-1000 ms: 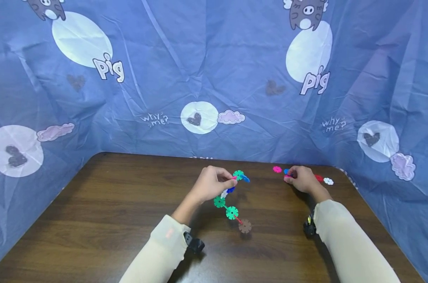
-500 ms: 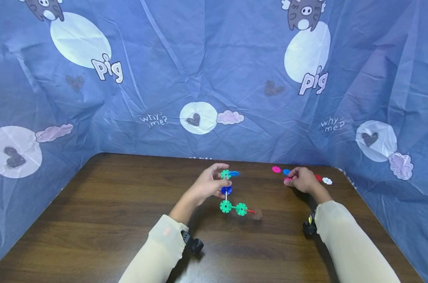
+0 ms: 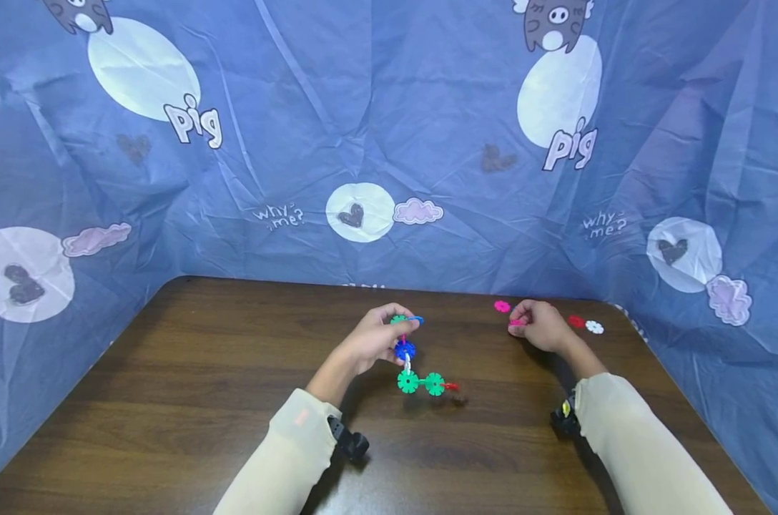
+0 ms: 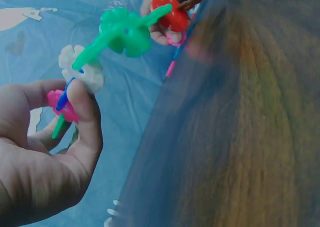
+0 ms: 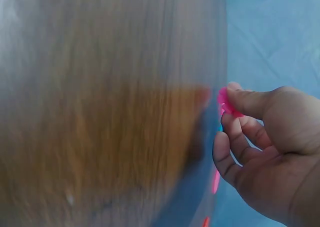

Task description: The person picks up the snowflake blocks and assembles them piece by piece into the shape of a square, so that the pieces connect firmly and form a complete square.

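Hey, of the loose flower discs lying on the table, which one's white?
The white disc is farthest right, beside the red disc. Its colour sets it apart; the pink disc lies on the right hand's other side.

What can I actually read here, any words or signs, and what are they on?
"pig": on the blue cloth, upper left of the head view.
"pig" again: on the cloth, upper right.
"why me?": on the cloth, left of centre.
"why me?" again: on the cloth, right side.
White lettering by the table's back edge: cut off, unreadable.
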Tool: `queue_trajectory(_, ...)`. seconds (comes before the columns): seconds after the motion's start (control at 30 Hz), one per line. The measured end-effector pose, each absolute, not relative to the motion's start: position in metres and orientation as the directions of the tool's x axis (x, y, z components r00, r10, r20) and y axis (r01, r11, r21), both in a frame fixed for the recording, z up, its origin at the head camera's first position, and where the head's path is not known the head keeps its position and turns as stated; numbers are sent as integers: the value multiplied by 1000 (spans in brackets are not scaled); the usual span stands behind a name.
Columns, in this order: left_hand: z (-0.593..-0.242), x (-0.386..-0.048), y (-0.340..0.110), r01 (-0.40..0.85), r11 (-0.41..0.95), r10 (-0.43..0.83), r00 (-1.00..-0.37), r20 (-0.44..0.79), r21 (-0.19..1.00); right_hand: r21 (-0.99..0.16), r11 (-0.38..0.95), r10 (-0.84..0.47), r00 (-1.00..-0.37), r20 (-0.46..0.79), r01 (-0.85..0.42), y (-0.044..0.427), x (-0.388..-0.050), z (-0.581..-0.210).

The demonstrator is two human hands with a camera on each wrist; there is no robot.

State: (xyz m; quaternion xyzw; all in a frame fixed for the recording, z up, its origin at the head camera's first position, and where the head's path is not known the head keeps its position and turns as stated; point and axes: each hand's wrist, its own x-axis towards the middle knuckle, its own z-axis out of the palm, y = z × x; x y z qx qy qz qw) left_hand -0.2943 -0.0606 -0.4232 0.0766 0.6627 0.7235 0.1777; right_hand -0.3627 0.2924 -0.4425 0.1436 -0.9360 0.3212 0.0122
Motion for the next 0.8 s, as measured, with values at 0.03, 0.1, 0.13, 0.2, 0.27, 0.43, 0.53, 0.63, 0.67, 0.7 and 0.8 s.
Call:
queue_trajectory(0.03, -423, -294, -60, -157, -58, 358, -925, -127, 986, -609, 736, -279, -952, 126, -297, 289, -362, -443)
queue_trajectory(0.1, -422, -294, -60, -160, -58, 366, -922, -128, 985, -634, 697, -318, -937, 147, -336, 282, -360, -442)
queue_trajectory(0.13, -422, -294, -60, -161, -59, 374, -918, -128, 985, -645, 677, -339, -928, 156, -356, 278, -359, -442)
queue_trajectory(0.2, -421, -294, -60, -164, -65, 392, -911, -126, 984, -663, 648, -362, -917, 167, -376, 268, -356, -439)
queue_trajectory(0.27, -421, -294, -60, -184, -87, 406, -904, -134, 979, -684, 618, -376, -910, 175, -387, 257, -351, -434)
queue_trajectory(0.43, -422, -297, -62, -230, -157, 415, -898, -147, 961, -766, 519, -393, -902, 181, -380, 230, -337, -418)
queue_trajectory(0.53, -422, -298, -63, -207, -160, 414, -902, -125, 965, -806, 455, -408, -893, 189, -378, 215, -328, -406)
queue_trajectory(0.63, -422, -297, -63, -175, -162, 421, -902, -92, 971, -824, 423, -419, -888, 192, -378, 203, -319, -396)
queue_trajectory(0.67, -423, -296, -63, -167, -165, 428, -900, -82, 972, -831, 415, -420, -888, 187, -371, 199, -316, -393)
queue_trajectory(0.7, -423, -296, -63, -163, -171, 435, -897, -74, 972, -839, 410, -418, -891, 177, -359, 195, -313, -390)
queue_trajectory(0.8, -425, -295, -62, -173, -191, 461, -885, -67, 966, -876, 380, -405, -905, 131, -297, 186, -306, -383)
